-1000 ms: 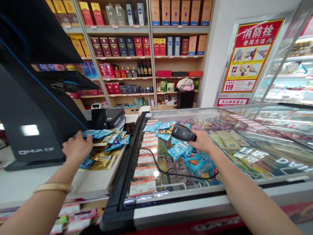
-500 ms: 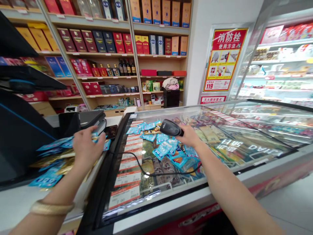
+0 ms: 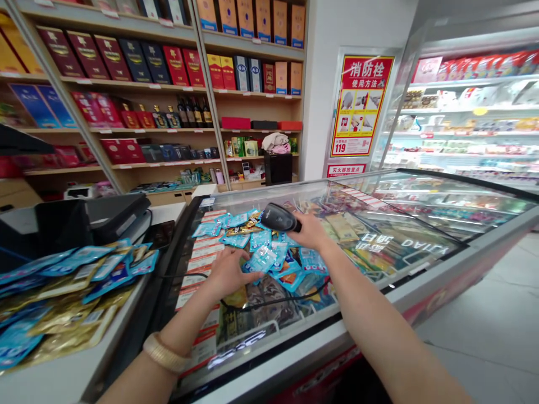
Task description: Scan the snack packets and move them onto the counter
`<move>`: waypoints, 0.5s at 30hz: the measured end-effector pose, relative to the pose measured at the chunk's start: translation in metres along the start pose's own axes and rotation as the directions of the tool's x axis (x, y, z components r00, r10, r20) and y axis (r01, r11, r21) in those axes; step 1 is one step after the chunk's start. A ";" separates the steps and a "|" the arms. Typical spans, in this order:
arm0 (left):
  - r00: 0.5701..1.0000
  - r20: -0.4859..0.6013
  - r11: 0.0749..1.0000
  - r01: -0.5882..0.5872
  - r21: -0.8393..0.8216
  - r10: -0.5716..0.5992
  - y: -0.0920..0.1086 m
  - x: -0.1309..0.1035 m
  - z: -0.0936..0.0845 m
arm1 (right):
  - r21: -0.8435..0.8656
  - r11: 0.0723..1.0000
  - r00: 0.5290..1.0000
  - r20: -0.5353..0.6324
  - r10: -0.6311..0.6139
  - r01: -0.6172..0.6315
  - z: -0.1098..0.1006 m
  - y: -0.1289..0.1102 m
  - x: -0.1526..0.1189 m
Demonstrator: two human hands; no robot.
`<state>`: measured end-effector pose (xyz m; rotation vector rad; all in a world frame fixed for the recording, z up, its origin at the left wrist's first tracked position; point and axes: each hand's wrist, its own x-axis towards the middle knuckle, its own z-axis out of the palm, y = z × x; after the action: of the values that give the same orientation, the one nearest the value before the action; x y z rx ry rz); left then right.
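Observation:
My right hand grips the handle of a black barcode scanner, its head pointing left over the freezer's glass top. Below and around the scanner lies a loose heap of small blue snack packets, with a few gold and brown ones among them. My left hand is at the near left side of this heap, thumb and fingers apart; nothing shows in its grasp. Its thumb reaches the edge of a blue packet. On the counter at the left lies another pile of blue and gold packets.
The chest freezer has a glass lid with price labels along its left side. The scanner's black cable loops across the glass. A black device stands on the counter. Shelves of boxed bottles rise behind.
My left hand has moved right, from the counter pile to the packets on the freezer. The view has turned slightly to the right. My right hand still holds the scanner over the heap.

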<state>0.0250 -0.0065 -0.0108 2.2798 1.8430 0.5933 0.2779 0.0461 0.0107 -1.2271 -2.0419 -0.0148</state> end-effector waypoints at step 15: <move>0.902 -0.151 0.503 0.081 -0.861 -0.404 -0.022 -0.002 -0.028 | 0.053 0.997 0.995 0.084 -0.059 0.055 0.001 -0.019 -0.003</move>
<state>-0.0064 -0.0070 0.0069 1.2660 1.4214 1.4997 0.2640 0.0342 0.0146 -1.1555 -2.1373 0.0632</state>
